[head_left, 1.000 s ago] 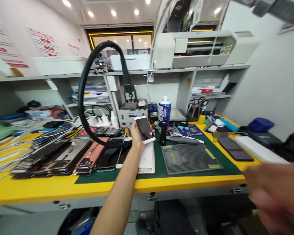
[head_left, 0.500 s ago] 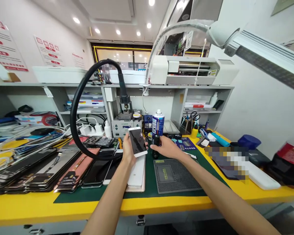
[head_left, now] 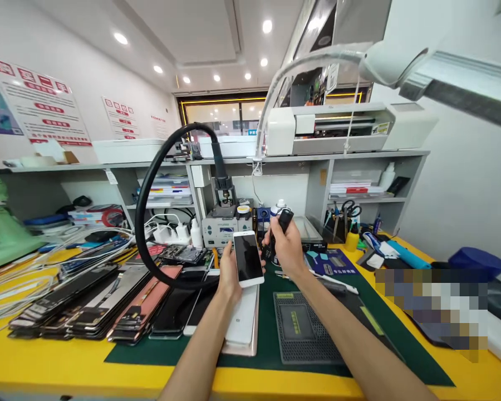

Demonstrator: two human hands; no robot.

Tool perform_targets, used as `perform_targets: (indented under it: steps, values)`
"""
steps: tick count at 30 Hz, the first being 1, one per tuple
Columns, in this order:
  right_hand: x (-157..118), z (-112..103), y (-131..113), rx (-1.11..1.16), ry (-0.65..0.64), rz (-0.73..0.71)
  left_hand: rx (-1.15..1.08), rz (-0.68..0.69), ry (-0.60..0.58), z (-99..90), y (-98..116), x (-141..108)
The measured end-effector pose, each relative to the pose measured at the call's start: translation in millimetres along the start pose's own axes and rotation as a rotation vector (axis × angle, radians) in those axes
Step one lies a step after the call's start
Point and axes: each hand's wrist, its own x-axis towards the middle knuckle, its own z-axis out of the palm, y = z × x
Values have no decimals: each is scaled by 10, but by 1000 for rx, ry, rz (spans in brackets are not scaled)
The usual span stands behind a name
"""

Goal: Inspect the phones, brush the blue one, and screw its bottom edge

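A white-framed phone (head_left: 249, 259) with a dark screen is held upright in my left hand (head_left: 229, 272), its thumb along the left edge and fingertips showing at the right edge. My right hand (head_left: 289, 249) is closed around a black cylindrical tool (head_left: 284, 220), just to the right of the phone. Behind that hand stands a spray can (head_left: 279, 205), mostly hidden. Below the phone, a white phone back (head_left: 241, 320) lies on the green mat (head_left: 266, 340). The black perforated pad (head_left: 304, 328) lies under my right forearm.
Stacked phone screens (head_left: 96, 301) lie on the left of the yellow table (head_left: 150, 376). A thick black hose (head_left: 140, 223) arches beside my left hand. A lamp arm (head_left: 271, 92) curves overhead. Pixelated items (head_left: 442, 312) lie at the right.
My right hand has lifted the black tool from beside the spray can and tilted it. The phone stays in my left hand. The camera view has shifted, showing more of the left wall.
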Motion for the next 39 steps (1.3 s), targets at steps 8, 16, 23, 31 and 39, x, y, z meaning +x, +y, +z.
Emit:
perform_targets:
  steps: [8,16,23,31,39]
  values:
    - [-158,-42,50,32,-2,-16,49,-40,-30,43,-48,-41]
    - [-129,-100,63,171,38,93,33,-68,-46,52,-77,-34]
    - [-135,-173,81,321,-22,192,9,-92,-75,12,-113,-20]
    - [-133,-151,75,213,27,126,-8,-116,-127,62,-109,-59]
    - [-116,-192,109,141,69,102,14,-135,-170,34,-146,-44]
